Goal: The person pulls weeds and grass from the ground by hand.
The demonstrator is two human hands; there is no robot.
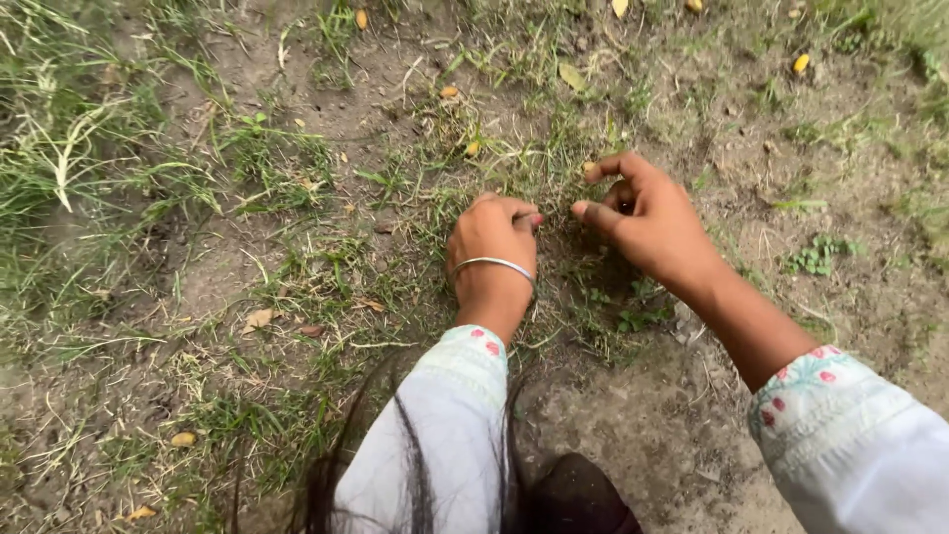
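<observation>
Bare soil with patchy grass, outdoors.

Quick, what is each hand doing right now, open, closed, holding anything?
Left hand: closed down into the grass; whether it grips blades cannot be told.
Right hand: fingers curled, partly closed; nothing clearly held.

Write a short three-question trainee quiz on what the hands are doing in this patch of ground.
1. True or false: the left hand wears a metal bangle at the wrist.
2. The right hand is: A) flat on bare soil, B) curled with its fingertips down at the grass, C) holding a trowel.
3. Fill in: scattered on the soil lie small yellow ____.

Key: 1 true; 2 B; 3 leaves.
</observation>
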